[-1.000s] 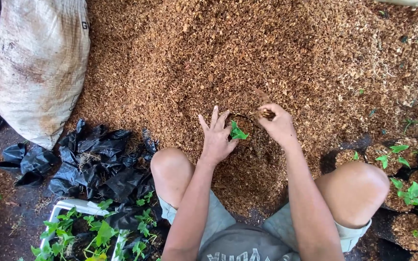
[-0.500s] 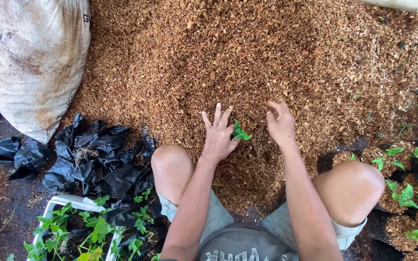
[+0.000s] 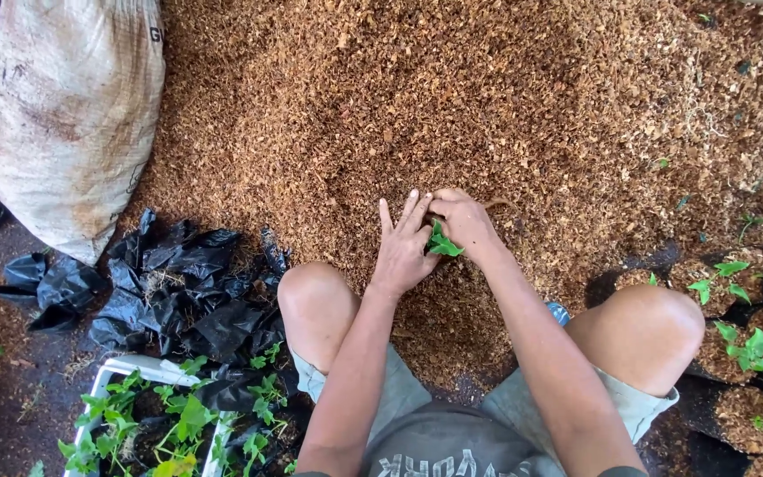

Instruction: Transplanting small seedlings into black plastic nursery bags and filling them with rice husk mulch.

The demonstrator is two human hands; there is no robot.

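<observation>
White sack, black bags, potted seedlings lie around.

Open husk heap ahead; sack, black bags seemingly crowd left.

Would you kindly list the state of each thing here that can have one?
Left hand: open, fingers spread on the husk beside the seedling.
Right hand: curled over the seedling, touching it.
Seedling: upright, set in the brown husk pile.
White sack: full, leaning.
Black bags: empty, crumpled.
White tray: holding seedlings.
</observation>
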